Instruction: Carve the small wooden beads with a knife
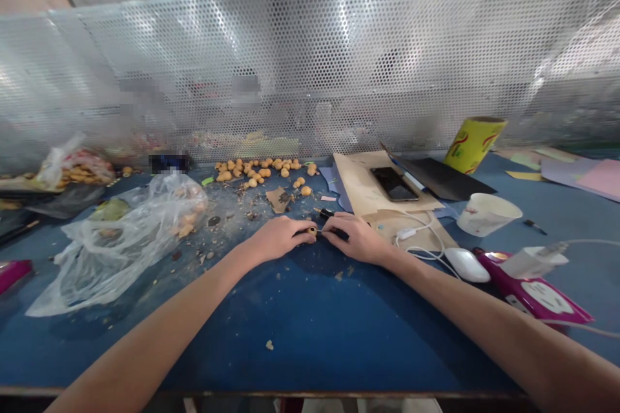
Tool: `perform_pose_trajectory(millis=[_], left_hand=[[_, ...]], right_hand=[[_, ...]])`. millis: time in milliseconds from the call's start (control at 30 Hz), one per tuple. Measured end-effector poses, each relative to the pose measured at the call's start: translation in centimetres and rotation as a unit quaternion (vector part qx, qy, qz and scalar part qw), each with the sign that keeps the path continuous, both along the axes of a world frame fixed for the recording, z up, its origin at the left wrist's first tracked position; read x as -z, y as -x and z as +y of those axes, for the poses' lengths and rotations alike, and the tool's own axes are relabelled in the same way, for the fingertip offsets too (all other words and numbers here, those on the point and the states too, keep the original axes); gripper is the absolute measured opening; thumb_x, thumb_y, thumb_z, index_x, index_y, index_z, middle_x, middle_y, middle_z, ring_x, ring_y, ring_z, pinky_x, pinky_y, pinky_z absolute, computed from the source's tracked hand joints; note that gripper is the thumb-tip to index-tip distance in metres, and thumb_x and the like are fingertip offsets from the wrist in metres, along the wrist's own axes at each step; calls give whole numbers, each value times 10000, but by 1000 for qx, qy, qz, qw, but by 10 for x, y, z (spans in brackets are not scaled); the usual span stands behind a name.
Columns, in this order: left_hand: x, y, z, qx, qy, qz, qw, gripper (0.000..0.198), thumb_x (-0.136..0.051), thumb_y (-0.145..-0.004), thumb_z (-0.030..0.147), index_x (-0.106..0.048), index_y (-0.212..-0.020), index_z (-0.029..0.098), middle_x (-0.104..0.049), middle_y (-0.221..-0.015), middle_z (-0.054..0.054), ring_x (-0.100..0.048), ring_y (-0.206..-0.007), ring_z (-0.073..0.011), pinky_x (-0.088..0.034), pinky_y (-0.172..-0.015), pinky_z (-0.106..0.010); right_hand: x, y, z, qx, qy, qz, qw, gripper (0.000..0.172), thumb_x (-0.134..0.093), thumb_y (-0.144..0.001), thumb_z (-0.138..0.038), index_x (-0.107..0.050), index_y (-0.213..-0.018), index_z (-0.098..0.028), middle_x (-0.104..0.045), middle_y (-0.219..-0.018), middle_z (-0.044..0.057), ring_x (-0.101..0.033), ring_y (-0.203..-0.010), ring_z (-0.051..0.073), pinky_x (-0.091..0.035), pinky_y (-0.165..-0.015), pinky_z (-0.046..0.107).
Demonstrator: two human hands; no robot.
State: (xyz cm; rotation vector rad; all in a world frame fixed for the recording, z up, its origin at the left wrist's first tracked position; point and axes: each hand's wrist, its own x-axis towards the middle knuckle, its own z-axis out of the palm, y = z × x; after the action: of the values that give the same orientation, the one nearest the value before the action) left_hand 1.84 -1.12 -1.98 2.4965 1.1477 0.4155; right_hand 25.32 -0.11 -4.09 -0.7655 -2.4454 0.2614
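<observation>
My left hand (pixel 277 237) is closed on a small tan gourd (pixel 312 231), pinched between thumb and fingertips, with a dark hole facing up. My right hand (pixel 357 239) grips a thin metal-tipped tool with a black handle (pixel 341 233); its tip meets the gourd's side or hole, I cannot tell which. Just beyond the right fingers lies another black, pen-like piece (pixel 326 213). Several small tan gourds (pixel 264 172) are scattered at the back of the blue table (pixel 300 316). Crumbs and shavings surround a torn brown scrap (pixel 278 200) between them and my hands.
On the left lies a clear plastic bag (pixel 121 245), with another filled bag (pixel 77 168) behind it. To the right are a phone (pixel 394 184) on brown card, a white cable, a paper cup (pixel 488 214), a yellow tube (pixel 475 145) and a magenta power strip (pixel 547 297). A perforated metal screen (pixel 310 64) stands behind.
</observation>
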Motion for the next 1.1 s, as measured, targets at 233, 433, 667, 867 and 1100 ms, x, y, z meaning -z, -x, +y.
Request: perform_pose_trajectory(millis=[233, 433, 667, 867, 1100], left_hand=[[-1, -5, -6, -26, -10, 40, 999, 440, -417, -965, 519, -608, -1286, 287, -718, -1107, -57, -675, -953, -249, -507, -781, -318], [0, -8, -8, -42, -20, 59, 997, 450, -414, -969, 516, -581, -1321, 292, -696, -1171, -61, -664, -1022, -261, -513, -861, -357], [1, -7, -6, -33, -24, 52, 998, 417, -433, -970, 488, -592, -1305, 295, -691, -1186, -54, -665, -1036, -259, -520, -868, -366], [2, -7, -5, -28, -33, 61, 997, 406, -432, -974, 472, -581, -1307, 292, -689, -1189, -51, -655, -1067, -265, -514, -889, -380], [2, -7, -5, -27, -37, 62, 997, 410, -421, -973, 488, -578, -1305, 306, -687, -1190, -44, -650, -1068, -261, -513, -888, -377]], right_hand=[[-1, 2, 0, -11, -32, 13, 999, 176, -470, -965, -210, -635, -911, -183, -637, -834, 58, -575, -814, 178, -480, -757, 307], [1, 1, 2, -14, -32, 16, 999, 174, -458, -963, -201, -621, -901, -192, -629, -829, 59, -563, -812, 184, -471, -754, 320], [1, 2, 0, -7, -38, 13, 999, 183, -451, -963, -207, -593, -849, -185, -604, -782, 52, -542, -776, 181, -430, -762, 329], [-1, 2, -1, 11, -53, -12, 998, 188, -446, -971, -221, -598, -869, -179, -601, -792, 44, -540, -781, 174, -386, -779, 328], [2, 1, -1, 8, -74, -24, 997, 185, -444, -969, -217, -603, -882, -180, -595, -784, 42, -534, -770, 173, -373, -777, 326]])
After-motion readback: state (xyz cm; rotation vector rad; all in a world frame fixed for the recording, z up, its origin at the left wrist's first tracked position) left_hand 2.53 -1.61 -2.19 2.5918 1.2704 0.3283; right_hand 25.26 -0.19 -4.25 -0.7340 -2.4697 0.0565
